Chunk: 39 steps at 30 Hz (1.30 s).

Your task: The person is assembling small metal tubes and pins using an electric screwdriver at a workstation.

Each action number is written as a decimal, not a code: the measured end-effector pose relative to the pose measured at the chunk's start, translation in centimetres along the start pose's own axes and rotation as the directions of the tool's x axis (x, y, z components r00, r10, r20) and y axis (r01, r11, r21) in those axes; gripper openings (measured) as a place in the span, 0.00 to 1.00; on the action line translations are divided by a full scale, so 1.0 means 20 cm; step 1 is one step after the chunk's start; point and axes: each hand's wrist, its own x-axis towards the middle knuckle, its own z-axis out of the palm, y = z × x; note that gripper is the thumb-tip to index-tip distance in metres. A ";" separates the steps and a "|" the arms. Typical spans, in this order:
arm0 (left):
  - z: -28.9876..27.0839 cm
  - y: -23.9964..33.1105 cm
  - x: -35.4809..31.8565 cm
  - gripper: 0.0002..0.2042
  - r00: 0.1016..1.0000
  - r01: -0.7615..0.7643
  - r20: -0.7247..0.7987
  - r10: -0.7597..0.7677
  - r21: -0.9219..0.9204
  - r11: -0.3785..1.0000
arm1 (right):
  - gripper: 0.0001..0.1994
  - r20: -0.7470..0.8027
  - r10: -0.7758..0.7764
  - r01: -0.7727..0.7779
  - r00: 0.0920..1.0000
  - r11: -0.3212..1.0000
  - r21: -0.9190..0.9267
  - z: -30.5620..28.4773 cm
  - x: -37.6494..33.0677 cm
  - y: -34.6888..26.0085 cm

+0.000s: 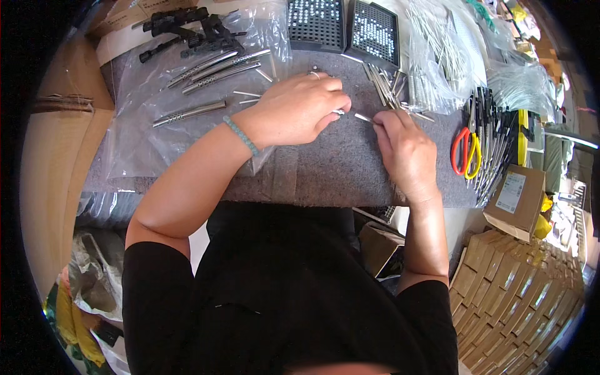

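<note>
My left hand [301, 107] is closed in a pinch over the middle of the grey cloth-covered table [340, 169]. A small shiny metal piece [339, 112] shows at its fingertips, too little of it to name. To its right, my right hand [407, 150] grips a thin metal pin [363, 117], whose tip points toward the left hand with a small gap between. Just beyond the right hand lies a pile of slim metal rods [382, 84]. Several perforated metal tubes [215, 72] rest on a clear plastic sheet [140, 134], left of my left hand.
Two black perforated trays [315, 25] of small metal parts stand at the back. Black parts [187, 28] lie at the back left. Bagged long rods [437, 47], red-and-yellow-handled scissors [464, 152] and black-and-silver rods [490, 137] are at right. Cardboard boxes [62, 150] flank the table.
</note>
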 end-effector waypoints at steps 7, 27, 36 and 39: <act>0.01 -0.01 0.01 0.06 1.000 -0.019 -0.010 0.019 -0.045 0.999 | 0.04 -0.041 -0.059 0.057 0.997 0.998 -0.032 0.05 0.02 -0.02; 0.01 -0.03 0.00 0.08 0.998 -0.020 -0.054 0.016 -0.079 0.997 | 0.07 0.080 0.177 -0.193 0.981 0.837 0.512 0.10 0.05 0.01; 0.00 -0.03 0.03 0.09 0.999 -0.012 -0.042 0.008 -0.082 0.997 | 0.14 0.184 0.236 -0.295 0.954 0.634 0.715 0.12 0.06 0.04; -0.01 -0.01 -0.01 0.09 0.999 -0.021 -0.025 0.020 -0.053 0.998 | 0.17 0.126 0.287 -0.289 0.950 0.652 0.701 0.05 0.06 0.07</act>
